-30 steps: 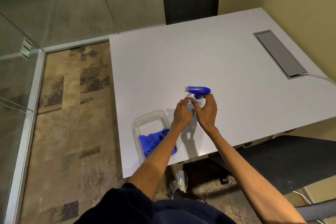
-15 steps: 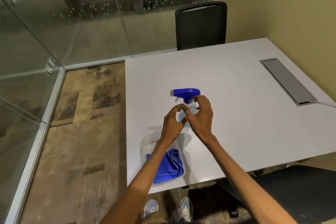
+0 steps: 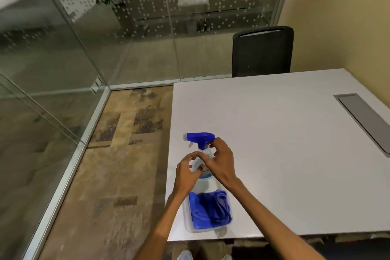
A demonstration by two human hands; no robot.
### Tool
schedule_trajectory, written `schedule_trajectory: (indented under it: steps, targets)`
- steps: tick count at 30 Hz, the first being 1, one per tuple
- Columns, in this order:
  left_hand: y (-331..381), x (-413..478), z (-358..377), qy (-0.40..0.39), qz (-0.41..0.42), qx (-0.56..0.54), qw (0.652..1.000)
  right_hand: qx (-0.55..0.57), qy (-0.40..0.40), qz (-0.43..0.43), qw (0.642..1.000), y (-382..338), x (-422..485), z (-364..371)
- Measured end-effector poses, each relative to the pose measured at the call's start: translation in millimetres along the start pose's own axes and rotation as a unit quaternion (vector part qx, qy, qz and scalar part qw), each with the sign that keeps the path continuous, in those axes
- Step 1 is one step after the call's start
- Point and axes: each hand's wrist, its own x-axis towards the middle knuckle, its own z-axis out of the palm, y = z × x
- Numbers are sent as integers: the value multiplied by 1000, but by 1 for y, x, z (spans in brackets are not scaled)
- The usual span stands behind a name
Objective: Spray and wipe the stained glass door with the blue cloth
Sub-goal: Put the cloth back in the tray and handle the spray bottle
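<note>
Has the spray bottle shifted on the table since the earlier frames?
Yes. Against the clear tray, which keeps its place by the left edge of the table, the spray bottle slid left: earlier right of the tray, now in line with it.

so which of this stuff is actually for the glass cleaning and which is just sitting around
For the job:
- spray bottle, gripped by left hand and right hand
- blue cloth in the clear tray
- glass door

Just lying about:
- black chair
- grey cable hatch in the white table
- patterned carpet
</note>
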Motion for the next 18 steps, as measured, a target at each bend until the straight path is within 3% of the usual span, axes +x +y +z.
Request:
schedule_trajectory:
  steps: [8,18]
  targets:
    - [-26,-15,1,-40,-16,44,998,4,-66,46,997,25,-29,14]
    - [-42,-20,9,-26,-105,-67,992,9,-83,90,992,46,-40,20]
